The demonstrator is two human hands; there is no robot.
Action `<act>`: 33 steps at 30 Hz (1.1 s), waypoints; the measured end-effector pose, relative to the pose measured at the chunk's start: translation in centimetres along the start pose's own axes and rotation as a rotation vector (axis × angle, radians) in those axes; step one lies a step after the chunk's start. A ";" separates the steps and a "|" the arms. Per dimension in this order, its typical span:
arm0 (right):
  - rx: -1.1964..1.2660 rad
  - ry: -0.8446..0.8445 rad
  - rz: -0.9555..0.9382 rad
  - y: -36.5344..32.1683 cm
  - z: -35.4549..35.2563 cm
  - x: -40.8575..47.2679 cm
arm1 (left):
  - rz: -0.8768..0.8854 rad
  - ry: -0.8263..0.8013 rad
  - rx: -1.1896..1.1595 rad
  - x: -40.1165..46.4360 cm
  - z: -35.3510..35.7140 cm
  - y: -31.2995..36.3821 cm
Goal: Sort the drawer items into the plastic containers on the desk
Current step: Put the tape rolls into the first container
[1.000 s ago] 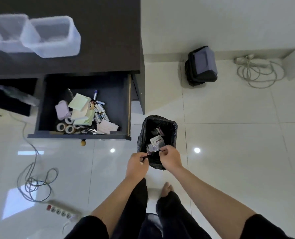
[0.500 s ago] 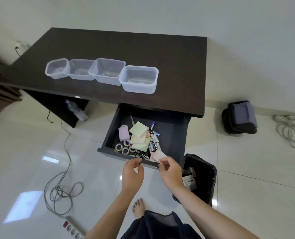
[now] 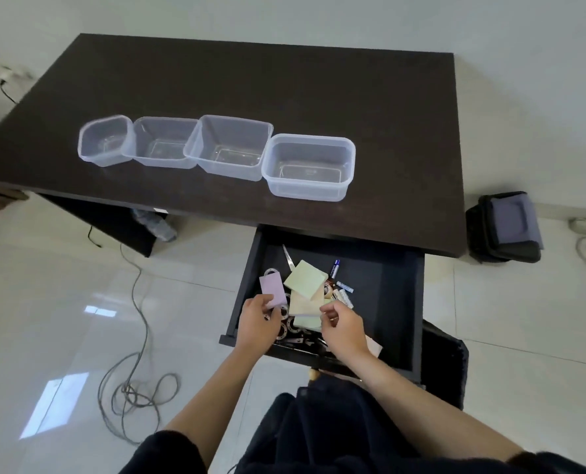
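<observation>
Hands reaching into drawer (image 3: pixel 401 302): left hand (image 3: pixel 258 322) pinching lilac pad (image 3: pixel 271 289) for lifting; right hand (image 3: pixel 343 326) pinching green pad (image 3: pixel 308 322), containers (image 3: pixel 308 167) waiting empty.

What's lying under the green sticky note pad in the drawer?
The green sticky note pad lies tilted on a cream pad, with another pale green pad lower down. Tape rolls show beside the stack; anything beneath is covered.

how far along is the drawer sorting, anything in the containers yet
Barely started. Done: nothing; all four plastic containers on the desk look empty. In hand: the left hand holds the purple sticky-note pad in the open drawer; the right hand reaches into the green pads. Left: pads, tape rolls, batteries, marker, scissors.
</observation>
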State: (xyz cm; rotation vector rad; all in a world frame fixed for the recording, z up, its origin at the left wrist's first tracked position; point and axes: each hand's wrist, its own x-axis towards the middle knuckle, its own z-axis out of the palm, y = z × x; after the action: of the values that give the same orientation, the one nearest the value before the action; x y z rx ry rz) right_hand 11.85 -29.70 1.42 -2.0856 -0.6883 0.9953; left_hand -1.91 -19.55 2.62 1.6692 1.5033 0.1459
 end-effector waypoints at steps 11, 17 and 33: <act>-0.248 -0.438 -0.035 -0.6 4.1 2.4 | -0.150 -0.251 0.082 4.8 0.1 0.7; -0.217 -0.335 0.110 -0.5 5.1 2.4 | -0.069 -0.303 0.030 6.4 -0.5 0.2; -0.284 -0.050 0.144 0.7 4.4 3.3 | 0.163 -0.364 0.295 7.7 0.3 -1.3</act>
State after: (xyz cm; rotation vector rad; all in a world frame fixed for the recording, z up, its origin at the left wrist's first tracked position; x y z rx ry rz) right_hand 10.21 -26.16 -2.54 -2.3921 -0.7494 1.0836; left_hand -0.63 -13.26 -1.79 1.9284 1.1535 -0.2928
